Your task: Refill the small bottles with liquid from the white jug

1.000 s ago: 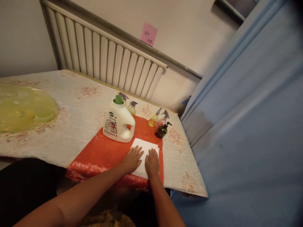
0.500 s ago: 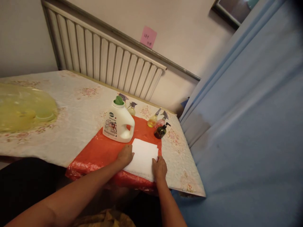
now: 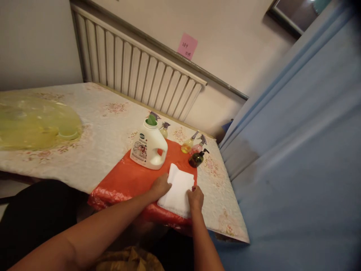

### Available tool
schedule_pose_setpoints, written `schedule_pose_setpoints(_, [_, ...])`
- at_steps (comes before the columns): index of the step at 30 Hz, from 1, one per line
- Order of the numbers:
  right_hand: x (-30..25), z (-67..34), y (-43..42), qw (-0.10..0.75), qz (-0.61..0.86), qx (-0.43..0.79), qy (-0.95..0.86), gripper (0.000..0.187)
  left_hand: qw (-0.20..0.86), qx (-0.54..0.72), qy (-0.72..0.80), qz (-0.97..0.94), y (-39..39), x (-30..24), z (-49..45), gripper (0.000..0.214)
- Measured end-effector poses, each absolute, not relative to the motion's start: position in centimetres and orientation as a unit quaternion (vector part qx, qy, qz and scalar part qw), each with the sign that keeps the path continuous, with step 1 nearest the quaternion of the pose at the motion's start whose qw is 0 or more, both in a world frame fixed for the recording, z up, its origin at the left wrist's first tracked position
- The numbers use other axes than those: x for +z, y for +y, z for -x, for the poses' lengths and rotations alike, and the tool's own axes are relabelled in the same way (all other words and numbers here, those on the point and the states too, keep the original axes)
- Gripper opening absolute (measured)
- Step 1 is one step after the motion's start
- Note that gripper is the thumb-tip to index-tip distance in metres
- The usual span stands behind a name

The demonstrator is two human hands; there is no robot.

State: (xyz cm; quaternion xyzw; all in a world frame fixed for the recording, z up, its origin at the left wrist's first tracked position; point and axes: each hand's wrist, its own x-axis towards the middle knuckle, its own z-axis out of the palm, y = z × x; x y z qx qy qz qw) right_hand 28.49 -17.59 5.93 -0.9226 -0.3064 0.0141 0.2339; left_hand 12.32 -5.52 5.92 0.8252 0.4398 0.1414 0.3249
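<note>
A folded white cloth (image 3: 178,192) lies on a red plastic sheet (image 3: 120,182) near the table's front edge. My left hand (image 3: 160,186) grips its left side with the thumb on top, and that side bulges up into a ridge. On the opposite edge, my right hand (image 3: 196,198) pinches the cloth between thumb and fingers. The fingers under the cloth are partly hidden. Just behind my left hand stands a cream detergent jug (image 3: 149,146), upright, with something green in its mouth. A dark green pump bottle (image 3: 196,159) stands beyond the cloth to the right.
Behind the pump bottle are a yellow spray bottle (image 3: 187,146) and a pink one (image 3: 197,149). More spray bottles stand partly hidden behind the jug. A translucent yellow plastic bag (image 3: 39,124) covers the table's left side. A blue curtain (image 3: 296,158) hangs along the right.
The cloth's left side has risen and bunched inward, so the cloth looks narrower between my hands. My whole view has shifted slightly left. The jug and bottles stay in place.
</note>
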Motion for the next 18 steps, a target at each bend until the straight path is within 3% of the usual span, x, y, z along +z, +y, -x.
schedule_pose_setpoints(9, [9.0,-29.6,-21.5,0.265,0.919,0.018,-0.290,0.028,0.380,0.172,0.366,-0.832,-10.9,7.6,-12.6,0.021])
schedule_pose_setpoints(18, [8.9,-23.8,-21.9,0.353,0.866,0.091,-0.342,0.015,0.433,0.191,0.380,-0.795,-10.0,9.3,-4.9,0.020])
